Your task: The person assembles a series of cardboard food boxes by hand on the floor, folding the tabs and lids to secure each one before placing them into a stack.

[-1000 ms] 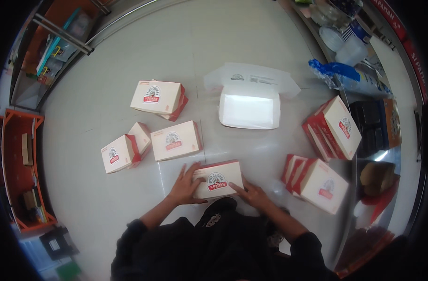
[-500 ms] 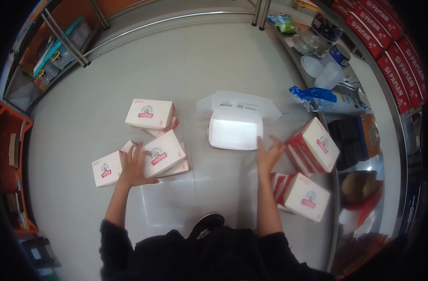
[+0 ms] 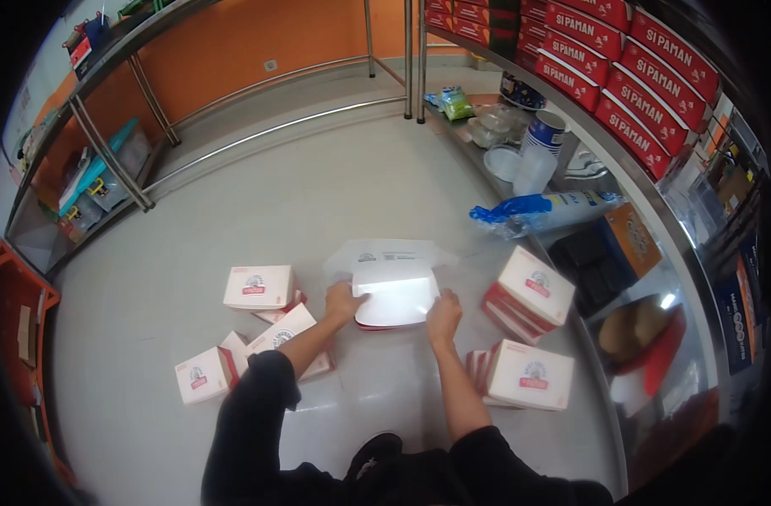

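An open white paper food box (image 3: 394,297) with a red outer side sits on the grey floor in front of me, its lid flaps spread toward the far side. My left hand (image 3: 344,304) is closed on its left edge, the thumb over the inner wall. At the opposite edge, my right hand (image 3: 444,317) grips the right wall with bent fingers. Closed white-and-red boxes lie in loose piles on the left, among them an upper box (image 3: 259,287) and a lower box (image 3: 207,376). Stacked closed boxes (image 3: 533,287) and a further group (image 3: 531,374) stand to the right.
A steel rack on the right carries red cartons (image 3: 647,101) above, and cups (image 3: 544,139) with a blue-and-clear plastic pack (image 3: 546,211) below. Metal table legs (image 3: 276,139) stand at the back. An orange crate (image 3: 21,312) is at the far left. My shoe (image 3: 375,451) is close below.
My left hand has left the closed boxes on the left and moved right to the open box. My right hand has closed on its right side. The view has tilted upward.
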`<state>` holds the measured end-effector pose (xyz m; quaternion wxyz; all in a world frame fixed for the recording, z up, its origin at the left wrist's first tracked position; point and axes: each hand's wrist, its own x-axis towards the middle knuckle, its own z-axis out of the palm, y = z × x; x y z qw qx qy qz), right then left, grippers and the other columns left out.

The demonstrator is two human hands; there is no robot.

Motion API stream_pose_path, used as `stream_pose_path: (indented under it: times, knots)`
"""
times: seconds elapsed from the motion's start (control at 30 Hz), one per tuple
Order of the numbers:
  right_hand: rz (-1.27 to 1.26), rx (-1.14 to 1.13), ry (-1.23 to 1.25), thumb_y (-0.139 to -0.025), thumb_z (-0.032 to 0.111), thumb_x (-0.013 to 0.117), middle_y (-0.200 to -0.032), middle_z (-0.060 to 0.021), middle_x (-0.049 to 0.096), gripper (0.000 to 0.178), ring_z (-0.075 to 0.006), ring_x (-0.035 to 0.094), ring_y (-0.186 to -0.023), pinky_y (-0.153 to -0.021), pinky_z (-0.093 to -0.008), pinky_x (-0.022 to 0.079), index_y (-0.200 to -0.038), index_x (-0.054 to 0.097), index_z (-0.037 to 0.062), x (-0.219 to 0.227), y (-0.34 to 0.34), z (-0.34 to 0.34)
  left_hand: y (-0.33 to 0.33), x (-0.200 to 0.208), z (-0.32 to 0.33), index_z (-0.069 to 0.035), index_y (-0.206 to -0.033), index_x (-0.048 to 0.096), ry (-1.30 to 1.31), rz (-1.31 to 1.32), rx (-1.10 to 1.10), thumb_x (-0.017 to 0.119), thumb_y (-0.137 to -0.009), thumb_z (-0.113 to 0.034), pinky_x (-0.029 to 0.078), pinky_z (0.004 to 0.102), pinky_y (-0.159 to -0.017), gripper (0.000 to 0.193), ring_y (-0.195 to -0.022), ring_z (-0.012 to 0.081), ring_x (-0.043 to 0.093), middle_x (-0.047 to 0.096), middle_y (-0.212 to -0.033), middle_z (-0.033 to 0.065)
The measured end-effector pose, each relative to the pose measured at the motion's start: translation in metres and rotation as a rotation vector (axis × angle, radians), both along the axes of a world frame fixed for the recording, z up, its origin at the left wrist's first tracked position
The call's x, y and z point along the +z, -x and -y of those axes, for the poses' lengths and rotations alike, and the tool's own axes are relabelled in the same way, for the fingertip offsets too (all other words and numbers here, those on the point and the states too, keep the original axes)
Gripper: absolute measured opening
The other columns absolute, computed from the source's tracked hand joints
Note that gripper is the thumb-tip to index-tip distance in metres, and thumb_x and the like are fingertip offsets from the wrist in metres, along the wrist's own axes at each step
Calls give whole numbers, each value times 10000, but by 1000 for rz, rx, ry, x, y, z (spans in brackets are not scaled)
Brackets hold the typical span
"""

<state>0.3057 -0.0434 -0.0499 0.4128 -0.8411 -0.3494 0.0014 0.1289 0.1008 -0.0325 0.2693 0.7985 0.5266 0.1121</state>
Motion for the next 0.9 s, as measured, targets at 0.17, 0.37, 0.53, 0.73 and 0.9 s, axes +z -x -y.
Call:
stream_pose_path:
  times: [0.17, 0.37, 0.53, 0.73, 0.9]
  knots:
    - [-143, 16, 89, -800, -60, 495, -909, -289, 616, 312, -451, 607, -847, -747, -509, 465, -1107, 454, -27, 31, 8, 1, 5, 5, 3, 66, -933, 644, -107, 67, 41, 646, -768, -174, 485, 465, -834, 292, -922, 423, 611, 638, -918, 275]
    - [100, 178, -166, -774, -27, 518, -849, -291, 617, 365, -449, 618, -771, -706, -502, 477, -1134, 461, -27, 176, -24, -3, -9, 123, -12, 35, -1215, 523, 408, 1081, 63, 593, -823, -158, 458, 363, -917, 442, -1014, 248, 607, 625, -1100, 145]
    - [82, 665, 47, -832, 78, 585, -978, -243, 647, 322, -391, 653, -821, -725, -427, 522, -1141, 563, -14, 289, -76, 30, -19, 198, -24, 69, -1203, 517, 513, 1469, -78, 653, -858, -265, 456, 348, -917, 499, -1040, 211, 579, 603, -1124, 125]
    - [-910, 811, -446, -993, 314, 423, -1051, -109, 611, 389, -237, 610, -994, -845, -383, 498, -1136, 549, -25, 294, -115, 99, -48, 231, 15, 68, -1162, 552, 527, 1326, -28, 673, -868, -299, 526, 282, -731, 485, -891, 190, 636, 641, -1012, 138]
    - [-1226, 440, -935, -957, 280, 499, -801, -15, 449, 201, -165, 480, -748, -720, -315, 421, -1064, 501, 110, 239, -102, 105, -70, 227, 42, 70, -1156, 552, 590, 1273, -43, 691, -862, -283, 529, 282, -716, 480, -843, 178, 636, 642, -990, 136]
